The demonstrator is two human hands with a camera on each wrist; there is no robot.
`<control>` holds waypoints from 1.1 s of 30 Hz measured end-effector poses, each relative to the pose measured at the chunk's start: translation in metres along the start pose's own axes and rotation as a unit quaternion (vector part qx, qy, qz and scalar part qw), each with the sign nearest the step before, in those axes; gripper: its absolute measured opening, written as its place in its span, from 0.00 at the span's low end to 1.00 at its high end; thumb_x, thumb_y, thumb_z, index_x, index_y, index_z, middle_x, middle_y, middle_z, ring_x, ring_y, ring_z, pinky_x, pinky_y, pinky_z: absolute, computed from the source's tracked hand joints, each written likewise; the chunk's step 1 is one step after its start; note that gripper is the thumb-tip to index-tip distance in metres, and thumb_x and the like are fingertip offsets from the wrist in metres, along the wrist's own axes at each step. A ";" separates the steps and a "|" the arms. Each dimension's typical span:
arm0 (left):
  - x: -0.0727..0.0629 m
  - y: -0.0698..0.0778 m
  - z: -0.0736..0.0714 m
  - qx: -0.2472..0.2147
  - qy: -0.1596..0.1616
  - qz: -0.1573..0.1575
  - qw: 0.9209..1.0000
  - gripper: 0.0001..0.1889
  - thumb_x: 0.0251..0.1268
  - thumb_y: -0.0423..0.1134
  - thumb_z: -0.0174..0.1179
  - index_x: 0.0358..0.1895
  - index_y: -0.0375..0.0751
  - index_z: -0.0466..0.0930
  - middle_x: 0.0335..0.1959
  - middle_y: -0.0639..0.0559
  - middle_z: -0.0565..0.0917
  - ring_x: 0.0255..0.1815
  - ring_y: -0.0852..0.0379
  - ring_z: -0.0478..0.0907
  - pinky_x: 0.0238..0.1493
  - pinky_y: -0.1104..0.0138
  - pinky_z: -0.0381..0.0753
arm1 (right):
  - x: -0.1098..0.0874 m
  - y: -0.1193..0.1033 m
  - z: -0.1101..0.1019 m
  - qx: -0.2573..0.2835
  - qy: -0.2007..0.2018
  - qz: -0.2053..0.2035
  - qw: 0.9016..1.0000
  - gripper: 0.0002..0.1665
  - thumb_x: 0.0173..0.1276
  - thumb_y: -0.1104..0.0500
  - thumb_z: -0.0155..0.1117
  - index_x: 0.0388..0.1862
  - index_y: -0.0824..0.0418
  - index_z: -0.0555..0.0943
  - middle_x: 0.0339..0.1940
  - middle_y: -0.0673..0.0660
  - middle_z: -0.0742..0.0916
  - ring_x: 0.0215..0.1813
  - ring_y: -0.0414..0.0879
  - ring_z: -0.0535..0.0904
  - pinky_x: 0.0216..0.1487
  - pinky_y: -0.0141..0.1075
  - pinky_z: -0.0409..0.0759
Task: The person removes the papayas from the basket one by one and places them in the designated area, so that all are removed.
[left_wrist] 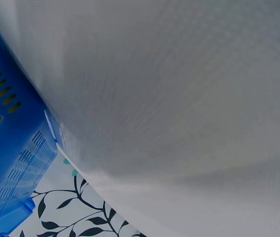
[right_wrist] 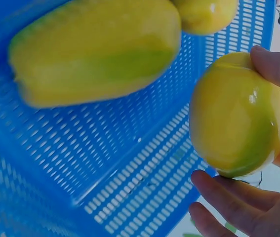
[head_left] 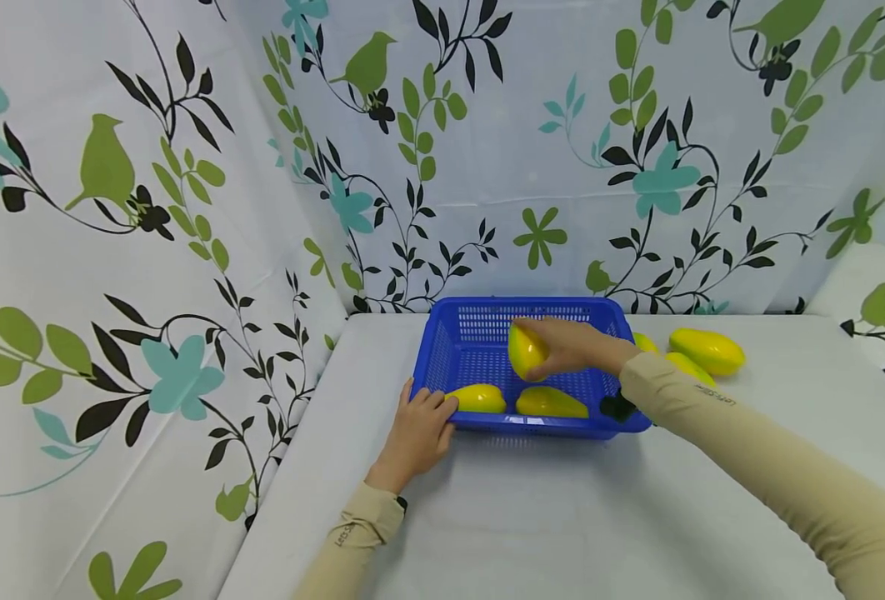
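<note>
A blue slotted plastic basket point(head_left: 450, 342) stands on the white table near the back wall. Two yellow mangoes point(head_left: 478, 398) point(head_left: 550, 403) lie inside it along its front wall; one of them point(right_wrist: 98, 49) fills the top of the right wrist view. My right hand point(head_left: 573, 346) holds a third yellow mango point(head_left: 525, 350) over the basket's middle, fingers curled round it point(right_wrist: 236, 123). My left hand point(head_left: 420, 425) rests against the basket's front left corner, fingers on its rim. The left wrist view shows only the basket's wall point(left_wrist: 6, 148) and white cloth.
More yellow mangoes point(head_left: 707, 351) lie on the table right of the basket, partly hidden behind my right forearm. A floral curtain with birds and leaves closes the left side and the back. The white table point(head_left: 562, 517) stretches toward me.
</note>
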State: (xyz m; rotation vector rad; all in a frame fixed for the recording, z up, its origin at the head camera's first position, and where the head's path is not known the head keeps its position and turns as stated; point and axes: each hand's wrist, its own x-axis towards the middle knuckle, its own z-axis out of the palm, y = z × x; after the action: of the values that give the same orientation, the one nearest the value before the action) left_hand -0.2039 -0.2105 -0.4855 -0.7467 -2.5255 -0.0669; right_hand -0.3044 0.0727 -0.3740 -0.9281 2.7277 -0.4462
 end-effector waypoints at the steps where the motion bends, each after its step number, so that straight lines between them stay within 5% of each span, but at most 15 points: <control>1: 0.000 0.000 0.000 0.000 -0.002 -0.001 1.000 0.09 0.61 0.38 0.60 0.43 0.45 0.75 0.34 0.51 0.78 0.38 0.51 0.75 0.66 0.37 0.62 | -0.004 0.002 -0.001 0.001 0.004 0.000 1.000 0.54 0.58 0.43 0.73 0.78 0.56 0.58 0.60 0.61 0.79 0.54 0.54 0.76 0.55 0.53 0.79; 12: 0.000 0.000 -0.001 -0.016 -0.001 -0.011 1.000 0.08 0.61 0.37 0.59 0.43 0.45 0.76 0.35 0.51 0.80 0.39 0.50 0.76 0.68 0.37 0.59 | -0.043 0.026 -0.008 -0.015 0.015 0.033 0.999 0.55 0.57 0.41 0.72 0.78 0.56 0.58 0.65 0.64 0.76 0.61 0.61 0.74 0.57 0.62 0.75; 20: 0.001 0.002 0.001 -0.008 -0.001 -0.008 1.000 0.09 0.61 0.37 0.60 0.44 0.45 0.77 0.35 0.51 0.79 0.39 0.51 0.76 0.67 0.37 0.62 | -0.071 0.043 -0.011 -0.024 0.043 0.039 0.998 0.56 0.55 0.38 0.73 0.77 0.56 0.60 0.57 0.64 0.80 0.46 0.53 0.78 0.47 0.53 0.82; 33: 0.003 0.003 0.001 -0.024 0.015 -0.006 1.000 0.08 0.60 0.36 0.59 0.43 0.43 0.77 0.32 0.51 0.77 0.38 0.50 0.75 0.66 0.37 0.62 | -0.120 0.087 -0.034 -0.015 0.085 0.062 0.994 0.57 0.57 0.38 0.72 0.76 0.64 0.58 0.65 0.72 0.75 0.60 0.68 0.74 0.54 0.67 0.74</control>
State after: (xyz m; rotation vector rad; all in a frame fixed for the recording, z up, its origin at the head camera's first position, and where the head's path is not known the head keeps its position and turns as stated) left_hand -0.2046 -0.2062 -0.4853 -0.7445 -2.5085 -0.1413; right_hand -0.2702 0.2198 -0.3594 -0.7540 2.9328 -0.4836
